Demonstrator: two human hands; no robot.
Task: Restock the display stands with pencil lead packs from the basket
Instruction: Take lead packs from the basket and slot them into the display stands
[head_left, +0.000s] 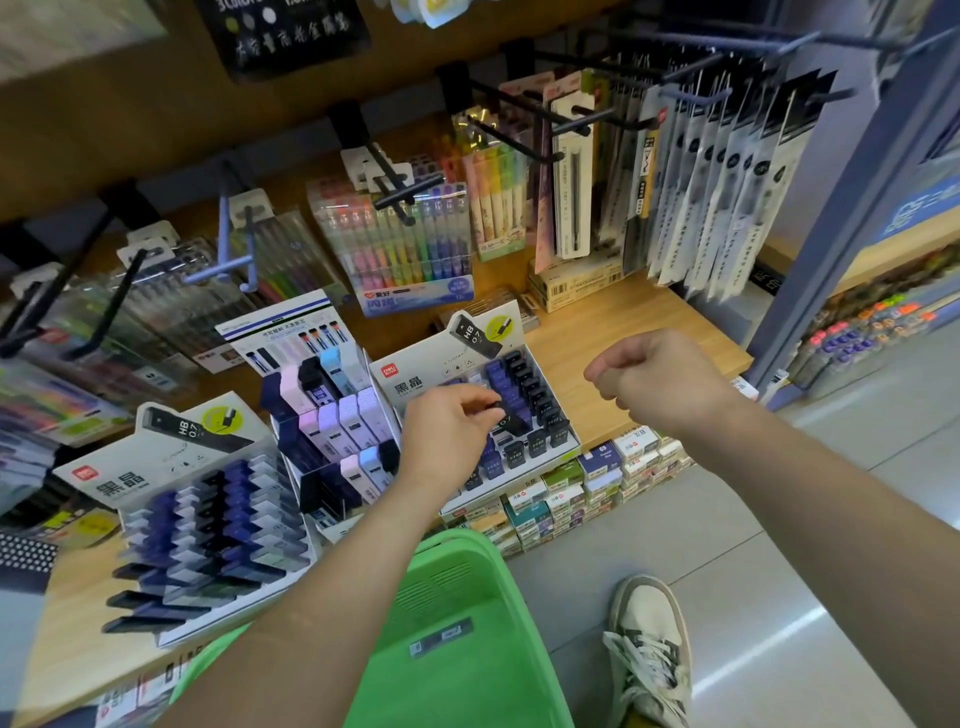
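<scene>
Pinched in your left hand (451, 418) is a black pencil lead pack (514, 421), held just over the rows of the HB 0.7 display stand (413, 385). Your right hand (641, 376) hovers beside it, fingers curled, nothing visible in it. You look mid-placement: next, line the pack up with a free slot and slide it in. Another pack (441, 636) lies in the green basket (467, 577).

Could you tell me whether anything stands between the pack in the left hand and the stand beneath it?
Nothing visible does: the left hand pinches the black pack just over the rows of the display stand; the right hand is well aside.
</scene>
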